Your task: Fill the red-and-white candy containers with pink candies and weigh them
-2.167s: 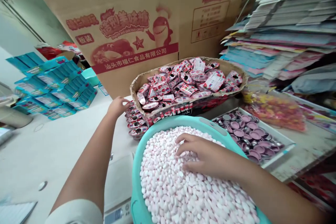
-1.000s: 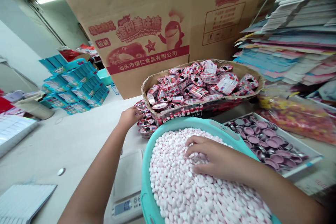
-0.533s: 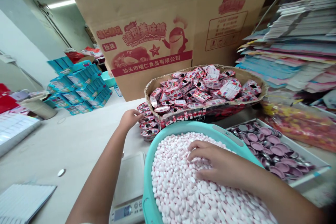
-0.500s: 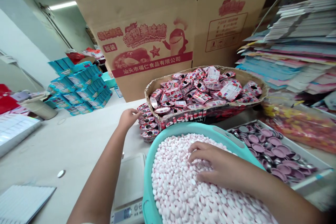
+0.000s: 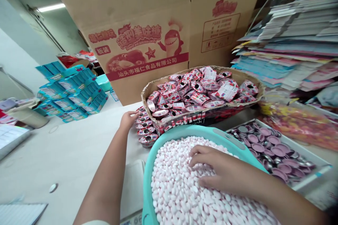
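Observation:
My left hand [image 5: 128, 121] reaches to a short stack of small red-and-white printed boxes [image 5: 146, 132] with oval ends and dark holes. Its thumb and fingers are pinched at the edge of a far box in that stack. My right hand [image 5: 207, 165] lies on white and pale pink candies [image 5: 179, 182], its fingers bent and apart, with nothing visibly gripped. The candies fill a large turquoise basin [image 5: 148, 190]. Behind it stands a cut-down carton [image 5: 182, 121] heaped with more of the printed boxes [image 5: 211, 84].
A white tray [image 5: 298, 187] of round pink-lined metal lids is at right, beside a bag of yellow-red sweets [image 5: 298, 123]. A scale [image 5: 133, 186] sits left of the basin. Blue boxes [image 5: 76, 93], a large carton [image 5: 148, 10], a stack of printed sheets [image 5: 298, 45] and one loose lid [image 5: 53, 187] surround these.
The view has shifted slightly, so most things sit further left in it, and the scale's display has mostly left the frame. Both hands keep nearly the same places and poses.

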Available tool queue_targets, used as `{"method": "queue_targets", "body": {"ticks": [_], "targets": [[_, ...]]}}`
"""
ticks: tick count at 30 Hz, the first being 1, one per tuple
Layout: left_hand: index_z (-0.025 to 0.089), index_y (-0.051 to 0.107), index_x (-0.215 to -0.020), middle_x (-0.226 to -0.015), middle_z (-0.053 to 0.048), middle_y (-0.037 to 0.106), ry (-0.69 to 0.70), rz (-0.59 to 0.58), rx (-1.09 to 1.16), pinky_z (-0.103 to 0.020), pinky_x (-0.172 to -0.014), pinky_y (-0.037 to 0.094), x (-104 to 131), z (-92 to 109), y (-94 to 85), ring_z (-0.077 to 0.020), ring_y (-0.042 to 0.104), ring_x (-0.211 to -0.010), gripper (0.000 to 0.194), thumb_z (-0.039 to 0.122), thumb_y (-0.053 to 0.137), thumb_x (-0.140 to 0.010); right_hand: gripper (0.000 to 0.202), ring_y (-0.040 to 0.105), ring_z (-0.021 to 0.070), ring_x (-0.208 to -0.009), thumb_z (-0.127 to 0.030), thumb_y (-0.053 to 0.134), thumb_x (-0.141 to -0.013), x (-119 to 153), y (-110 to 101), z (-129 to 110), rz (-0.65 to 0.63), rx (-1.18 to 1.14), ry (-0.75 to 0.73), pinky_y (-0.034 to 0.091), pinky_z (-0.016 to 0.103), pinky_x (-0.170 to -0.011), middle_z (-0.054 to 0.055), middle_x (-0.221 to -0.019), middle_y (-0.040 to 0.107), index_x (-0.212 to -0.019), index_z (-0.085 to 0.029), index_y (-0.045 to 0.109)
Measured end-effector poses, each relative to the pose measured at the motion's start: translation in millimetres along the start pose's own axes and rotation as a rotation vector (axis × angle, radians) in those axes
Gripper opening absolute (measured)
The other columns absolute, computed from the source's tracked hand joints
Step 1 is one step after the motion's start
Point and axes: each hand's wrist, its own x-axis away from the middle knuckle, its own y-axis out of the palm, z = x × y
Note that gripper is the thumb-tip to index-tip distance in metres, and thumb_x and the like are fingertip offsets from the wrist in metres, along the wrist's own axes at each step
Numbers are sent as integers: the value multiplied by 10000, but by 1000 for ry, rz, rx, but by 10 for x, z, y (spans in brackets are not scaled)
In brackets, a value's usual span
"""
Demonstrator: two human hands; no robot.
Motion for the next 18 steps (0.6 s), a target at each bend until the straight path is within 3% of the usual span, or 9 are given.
{"method": "queue_targets", "body": {"ticks": [8,18], "targets": [[152,634,-1156,-1185,-84,643,-32,-18,36,-434,-903,552,8,52,-49,-232,636,-1051,329,400,610,-941,288,573,248,-1169,-237,716,-750,16,10,24,2,-9,-11,425,358,-1040,37,-1238,585,-1035,-278,710],[154,637,-1168,-1229,-87,634,25,-156,-16,-465,-955,531,-47,8,-218,-251,619,-1113,320,369,631,-931,269,560,241,-1194,-248,706,-773,4,2,18,4,3,5,415,344,-1047,31,-1276,573,-1041,-275,702]]}}
